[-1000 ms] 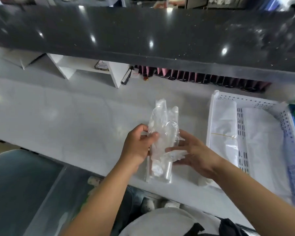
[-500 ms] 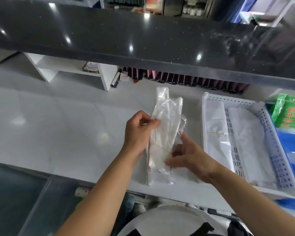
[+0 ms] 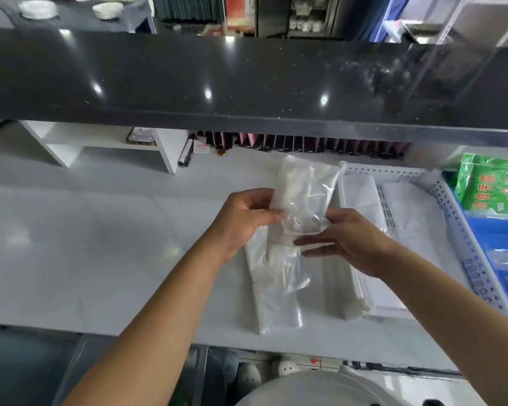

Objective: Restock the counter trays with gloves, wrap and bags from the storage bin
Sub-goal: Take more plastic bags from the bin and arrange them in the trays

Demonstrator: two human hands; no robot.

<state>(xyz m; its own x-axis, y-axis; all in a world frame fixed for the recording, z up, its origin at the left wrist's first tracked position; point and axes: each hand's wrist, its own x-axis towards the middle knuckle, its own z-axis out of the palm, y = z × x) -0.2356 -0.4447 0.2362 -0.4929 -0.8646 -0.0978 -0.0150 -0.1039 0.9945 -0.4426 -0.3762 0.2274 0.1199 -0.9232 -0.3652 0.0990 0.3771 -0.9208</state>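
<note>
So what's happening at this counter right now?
A person holds a clear plastic packet up over the white counter, left hand pinching its left edge, right hand at its lower right corner. More clear plastic lies flat beneath. A white perforated tray with folded white stock sits to the right.

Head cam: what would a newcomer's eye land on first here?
Both hands at centre, the left hand and right hand, pinching a clear plastic packet above the white counter, with a flat stack of clear bags lying under it. To the right sits a white perforated tray holding folded white plastic, and beyond it green printed packs above a blue bin. A glossy black countertop spans the top.
</note>
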